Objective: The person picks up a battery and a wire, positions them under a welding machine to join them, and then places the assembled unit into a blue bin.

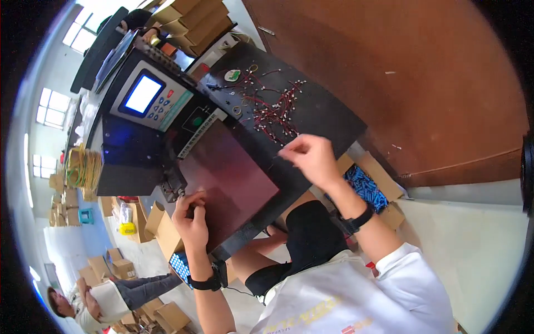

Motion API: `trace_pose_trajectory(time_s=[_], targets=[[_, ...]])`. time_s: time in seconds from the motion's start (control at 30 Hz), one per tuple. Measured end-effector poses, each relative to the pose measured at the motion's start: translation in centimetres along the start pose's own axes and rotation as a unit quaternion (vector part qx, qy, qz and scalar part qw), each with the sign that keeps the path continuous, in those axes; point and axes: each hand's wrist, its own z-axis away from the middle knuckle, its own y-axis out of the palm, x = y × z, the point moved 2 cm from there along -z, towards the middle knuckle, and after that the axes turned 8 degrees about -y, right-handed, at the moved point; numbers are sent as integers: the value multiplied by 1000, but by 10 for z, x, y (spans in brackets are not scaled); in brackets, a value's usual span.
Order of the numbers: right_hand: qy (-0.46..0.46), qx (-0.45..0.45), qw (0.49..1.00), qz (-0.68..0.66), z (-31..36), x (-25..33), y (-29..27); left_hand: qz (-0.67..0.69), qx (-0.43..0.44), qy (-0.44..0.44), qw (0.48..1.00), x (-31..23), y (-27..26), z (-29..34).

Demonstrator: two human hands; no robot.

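Observation:
My left hand (192,218) is at the left edge of the dark red mat (233,183), its fingers curled together beside the small metal head (177,186) of a bench machine (146,94) with a lit screen. Whatever those fingers hold, if anything, is hidden. Over the black table's near right part, my right hand (314,161) is raised with thumb and fingers pinched; anything between the tips is too small to name. Just beyond it lies a loose pile of short dark red wires with white connector ends (275,114).
An open carton of blue cylindrical cells (364,188) stands right of my knees, another box of cells (181,266) below my left forearm. Brown partition (400,83) borders the table's right. One person (105,298) stands lower left; another's hand (150,36) shows behind the machine. Cartons (192,22) are stacked behind.

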Motion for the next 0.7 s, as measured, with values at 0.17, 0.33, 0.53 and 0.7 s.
trace_pose_trajectory(time_s=[0.17, 0.33, 0.53, 0.7], targets=[[-152, 112, 940, 284, 23, -11, 20, -4, -2, -15, 1000, 7, -1, 2], [-149, 194, 900, 360, 35, -10, 15, -14, 9, 11, 1000, 8, 0, -1], [-126, 214, 871, 425, 44, -2, 9, -11, -1, -13, 1000, 10, -1, -1], [10, 156, 936, 316, 41, 15, 13, -27, -2, 8, 1000, 7, -1, -2]])
